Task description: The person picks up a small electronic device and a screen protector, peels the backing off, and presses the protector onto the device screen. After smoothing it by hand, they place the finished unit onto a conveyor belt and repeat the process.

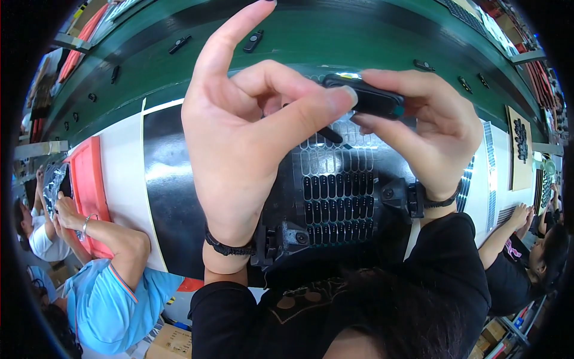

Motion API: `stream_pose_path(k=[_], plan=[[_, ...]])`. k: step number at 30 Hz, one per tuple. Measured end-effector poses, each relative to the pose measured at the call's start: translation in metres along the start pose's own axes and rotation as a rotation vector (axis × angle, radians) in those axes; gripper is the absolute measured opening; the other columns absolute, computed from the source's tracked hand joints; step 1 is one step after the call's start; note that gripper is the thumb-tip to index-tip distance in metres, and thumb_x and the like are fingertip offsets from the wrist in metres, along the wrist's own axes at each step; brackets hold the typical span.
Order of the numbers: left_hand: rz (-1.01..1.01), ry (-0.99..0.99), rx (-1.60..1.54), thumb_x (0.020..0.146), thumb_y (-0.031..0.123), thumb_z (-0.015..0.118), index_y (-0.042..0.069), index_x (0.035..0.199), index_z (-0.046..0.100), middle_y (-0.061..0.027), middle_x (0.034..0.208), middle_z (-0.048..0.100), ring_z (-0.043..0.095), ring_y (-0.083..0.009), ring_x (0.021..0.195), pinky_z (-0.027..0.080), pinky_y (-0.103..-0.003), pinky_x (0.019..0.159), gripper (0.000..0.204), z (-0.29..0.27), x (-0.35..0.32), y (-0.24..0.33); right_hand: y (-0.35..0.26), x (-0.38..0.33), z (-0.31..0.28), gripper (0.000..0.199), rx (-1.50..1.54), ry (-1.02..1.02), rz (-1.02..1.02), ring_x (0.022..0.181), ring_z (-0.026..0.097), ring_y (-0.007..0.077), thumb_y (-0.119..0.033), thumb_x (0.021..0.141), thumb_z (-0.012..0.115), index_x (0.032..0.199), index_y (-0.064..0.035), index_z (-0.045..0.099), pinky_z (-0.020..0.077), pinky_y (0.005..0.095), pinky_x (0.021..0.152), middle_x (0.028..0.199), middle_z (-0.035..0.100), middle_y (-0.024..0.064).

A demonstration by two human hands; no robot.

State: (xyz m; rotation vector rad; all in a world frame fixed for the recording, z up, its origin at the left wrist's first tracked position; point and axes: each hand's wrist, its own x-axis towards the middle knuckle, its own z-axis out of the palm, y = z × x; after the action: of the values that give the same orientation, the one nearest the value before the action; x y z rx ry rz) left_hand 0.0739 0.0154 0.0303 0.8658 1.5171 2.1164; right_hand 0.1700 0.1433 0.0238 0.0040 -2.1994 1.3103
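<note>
A small, dark, elongated device [376, 100] with rounded ends is held up between my two hands, above the work surface. My left hand [230, 128] pinches its left end between thumb and bent fingers, with the index finger stretched up and away. At its other end, the thumb and fingertips of my right hand [433, 113] grip it. Below my hands lies a clear sheet [339, 200] with rows of black oval stickers; the ovals in its far rows look bare. Beneath my left thumb shows a narrow black piece [330, 134], partly hidden.
A black mat [170, 179] covers part of the white table. Beyond it runs a green conveyor belt [335, 33] carrying several small black devices. Co-workers sit at both sides, a red tray [89, 173] by the left one. At right lies a cardboard piece [515, 173] with black parts.
</note>
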Motion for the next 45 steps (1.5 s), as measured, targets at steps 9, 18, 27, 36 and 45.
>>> stream_pose_path(k=[9,18,27,36,45], plan=[[-0.103,0.164,0.195,0.067,-0.01,0.058,-0.006,0.119,0.033,-0.0012,0.064,0.053,0.052,-0.0073,0.063,0.041,-0.017,0.065,0.058,0.014,0.0,0.004,-0.002,0.001,-0.001,0.03,-0.155,0.025,-0.127,0.073,0.058,0.0175,0.01,0.059,0.065,0.088,0.0077,0.056,0.049,0.0237,0.061,0.085,0.059,0.0137],[-0.189,-0.15,0.055,0.07,-0.007,0.058,0.0,0.12,0.033,-0.0039,0.069,0.056,0.052,-0.007,0.067,0.041,-0.018,0.066,0.056,-0.013,0.013,-0.019,-0.001,0.001,-0.004,0.03,-0.206,-0.005,-0.055,0.074,0.058,0.0166,0.008,0.06,0.066,0.089,0.0055,0.057,0.0483,0.0218,0.062,0.086,0.059,0.0124],[-0.183,-0.161,0.075,0.07,-0.006,0.058,0.0,0.12,0.033,-0.0041,0.07,0.056,0.052,-0.007,0.067,0.041,-0.018,0.066,0.057,-0.008,0.013,-0.019,0.0,0.003,-0.006,0.03,-0.131,-0.051,-0.026,0.075,0.057,0.0151,0.006,0.06,0.066,0.089,0.0034,0.058,0.0458,0.0209,0.063,0.086,0.059,0.01],[-0.189,-0.174,0.101,0.07,-0.006,0.059,0.001,0.121,0.033,-0.0043,0.071,0.057,0.052,-0.007,0.068,0.041,-0.018,0.066,0.057,-0.007,0.013,-0.018,0.002,0.005,-0.001,0.025,-0.082,-0.081,0.039,0.071,0.056,0.0138,0.003,0.066,0.062,0.09,0.0043,0.058,0.0445,0.0207,0.062,0.084,0.057,0.0086],[-0.194,-0.185,0.131,0.07,-0.005,0.059,0.001,0.121,0.032,-0.0045,0.072,0.057,0.052,-0.0069,0.068,0.041,-0.018,0.065,0.058,-0.009,0.007,-0.017,0.004,-0.002,0.009,0.018,0.006,-0.074,0.152,0.064,0.056,0.0121,0.001,0.074,0.054,0.092,0.0045,0.058,0.0454,0.0197,0.057,0.081,0.056,0.0091]])
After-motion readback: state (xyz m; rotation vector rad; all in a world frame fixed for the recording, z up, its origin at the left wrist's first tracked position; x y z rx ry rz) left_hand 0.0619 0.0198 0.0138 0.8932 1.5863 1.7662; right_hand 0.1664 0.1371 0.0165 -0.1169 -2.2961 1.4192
